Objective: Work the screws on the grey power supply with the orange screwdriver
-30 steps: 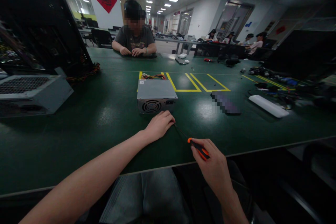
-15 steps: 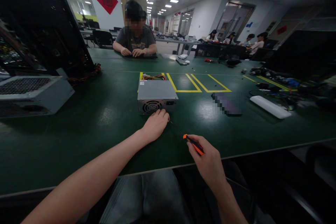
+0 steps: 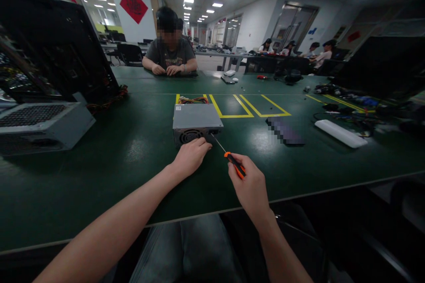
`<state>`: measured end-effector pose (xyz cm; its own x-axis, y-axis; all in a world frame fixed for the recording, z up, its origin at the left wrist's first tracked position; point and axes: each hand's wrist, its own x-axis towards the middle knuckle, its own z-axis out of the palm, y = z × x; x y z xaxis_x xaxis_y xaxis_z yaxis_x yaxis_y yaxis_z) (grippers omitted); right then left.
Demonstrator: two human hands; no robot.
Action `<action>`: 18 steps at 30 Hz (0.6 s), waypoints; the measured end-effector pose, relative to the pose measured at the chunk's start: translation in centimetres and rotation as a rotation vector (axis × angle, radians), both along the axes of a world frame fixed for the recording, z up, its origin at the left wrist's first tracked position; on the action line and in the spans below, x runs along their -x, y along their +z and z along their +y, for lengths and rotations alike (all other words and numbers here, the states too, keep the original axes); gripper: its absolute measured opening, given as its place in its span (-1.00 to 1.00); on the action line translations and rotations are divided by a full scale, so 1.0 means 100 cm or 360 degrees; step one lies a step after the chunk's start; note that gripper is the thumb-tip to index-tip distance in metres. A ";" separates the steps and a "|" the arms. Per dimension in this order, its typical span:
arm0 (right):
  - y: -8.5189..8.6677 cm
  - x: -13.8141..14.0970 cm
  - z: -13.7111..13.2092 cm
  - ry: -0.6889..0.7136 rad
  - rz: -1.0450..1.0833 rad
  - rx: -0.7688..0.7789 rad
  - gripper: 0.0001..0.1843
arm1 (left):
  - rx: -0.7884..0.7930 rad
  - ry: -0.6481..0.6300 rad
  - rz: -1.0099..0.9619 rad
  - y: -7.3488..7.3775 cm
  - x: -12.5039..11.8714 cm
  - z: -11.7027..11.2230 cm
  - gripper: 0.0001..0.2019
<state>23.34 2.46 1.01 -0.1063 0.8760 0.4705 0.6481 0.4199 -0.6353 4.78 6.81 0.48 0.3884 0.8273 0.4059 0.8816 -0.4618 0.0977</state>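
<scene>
A grey computer power supply [image 3: 197, 116] lies on the green table, its fan grille and power socket facing me. Against the lower front of its casing is my left hand [image 3: 191, 154], fingers curled together; whatever they may hold is hidden. My right hand [image 3: 249, 181] is closed around the orange and black handle of a screwdriver [image 3: 236, 166]. The thin shaft points up and left, its tip at the front face by the socket; whether it touches is hard to tell. Coloured cables [image 3: 194, 100] show behind the casing.
A second power supply [image 3: 71, 126] and an open black computer case [image 3: 66, 48] stand at the left. On the right lie a pixelated dark object [image 3: 284, 131], a white bar [image 3: 340, 133] and tangled cables [image 3: 352, 119]. Yellow tape [image 3: 232, 116] marks the table. A person [image 3: 169, 55] sits opposite.
My right hand has moved forward and left, bringing the screwdriver's tip from beside my left fingers up to the power supply's front. My left hand has shifted slightly left.
</scene>
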 end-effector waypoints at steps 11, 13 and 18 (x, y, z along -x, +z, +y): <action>-0.005 0.015 0.010 0.0060 0.0313 0.0214 -0.73 | -0.0561 0.0252 -0.0256 0.023 0.010 0.001 -0.79; -0.007 0.016 0.009 0.0077 0.0429 0.0286 -0.72 | -0.0563 0.0259 -0.0289 0.024 0.010 0.003 -0.80; -0.012 0.016 0.009 0.0069 0.0577 0.0371 -0.72 | -0.0613 0.0241 -0.0272 0.022 0.010 0.012 -0.80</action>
<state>21.72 3.32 -0.16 -0.0093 0.9615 0.2745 0.3504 0.2602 -0.8997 3.77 8.00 2.66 0.1750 0.6457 0.7433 0.9282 -0.3600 0.0942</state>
